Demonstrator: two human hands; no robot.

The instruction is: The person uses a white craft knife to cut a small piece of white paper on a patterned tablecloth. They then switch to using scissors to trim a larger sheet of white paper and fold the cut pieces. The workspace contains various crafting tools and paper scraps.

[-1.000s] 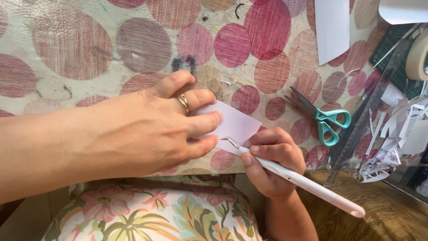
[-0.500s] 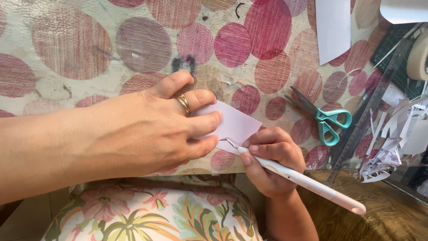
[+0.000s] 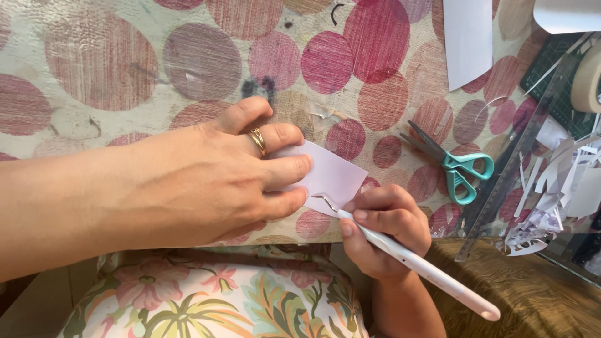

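Left hand lies flat at centre frame, fingers spread and pressing down on a small pale paper piece, pinning it to the spotted table cover. Nothing is gripped there; it just clamps. There is a gold ring on one finger.

Right hand, lower centre right, is closed in a pen grip around a white craft knife. The hooked metal tip sits at the paper's lower edge, just beside the left fingertips. The handle runs off toward the lower right.

Step in hand, as I read it: a cut or score along the lower edge of the paper, hold-down set and blade engaged. Whether the tip is actually biting into the paper or only resting on it I can't tell; it's too small at this angle.

Next move calls for a steady pull of the tip along the edge with the left hand keeping pressure, and clearance kept between blade and those fingertips, since they're very close.

Around it: teal-handled scissors lie right of centre, apart from both hands. A clear ruler leans diagonally at right, with white paper scraps piled by it. A white sheet is at the top right, a tape roll at the right edge. Floral fabric fills the bottom of the frame.
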